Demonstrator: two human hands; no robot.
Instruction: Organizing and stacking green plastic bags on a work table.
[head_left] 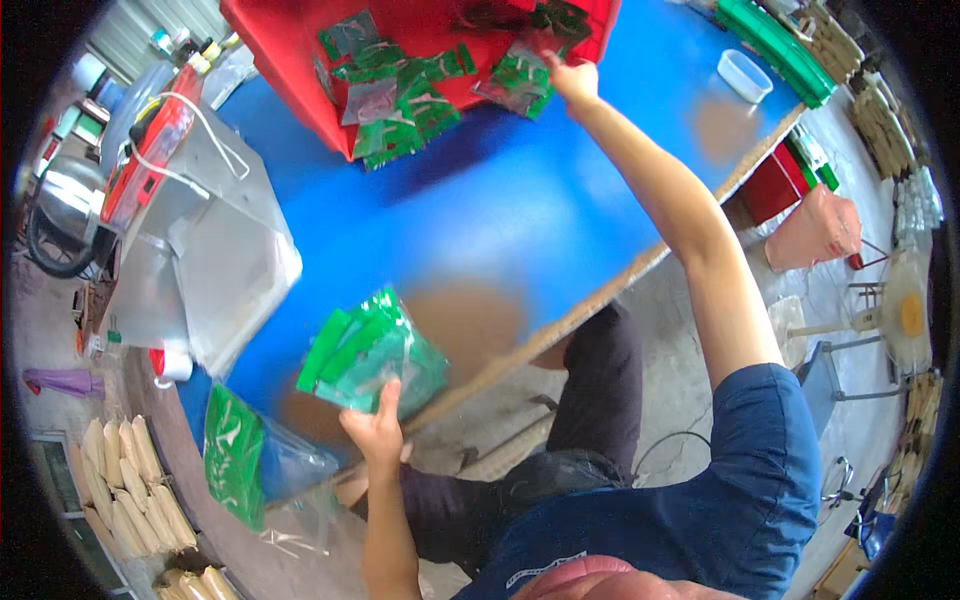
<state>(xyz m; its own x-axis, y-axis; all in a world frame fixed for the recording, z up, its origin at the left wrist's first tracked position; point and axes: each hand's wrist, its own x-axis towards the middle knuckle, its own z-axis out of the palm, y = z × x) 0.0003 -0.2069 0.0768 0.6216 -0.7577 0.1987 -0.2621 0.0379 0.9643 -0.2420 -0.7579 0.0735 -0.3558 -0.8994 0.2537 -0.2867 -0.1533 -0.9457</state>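
Observation:
My left hand [378,428] is closed on a stack of green-and-clear plastic packets [375,345], thumb on top, above the near edge of the blue table [440,230]. My right arm stretches to the far side, where my right hand [577,84] pinches a green-and-clear packet [518,85] at the lip of a red bin [285,60]. Several similar packets [405,105] lie heaped at the bin's front. Beside my left hand, a larger green-and-clear plastic bag [235,450] lies at the table's corner, partly hanging over the edge.
A clear plastic-sheeted box [215,250] and a red device with a white cord [150,150] stand at the left. A small clear tub [745,77] sits at the far right of the table. Stacked brown packs [130,480] lie at lower left; a fan [905,315] stands at right.

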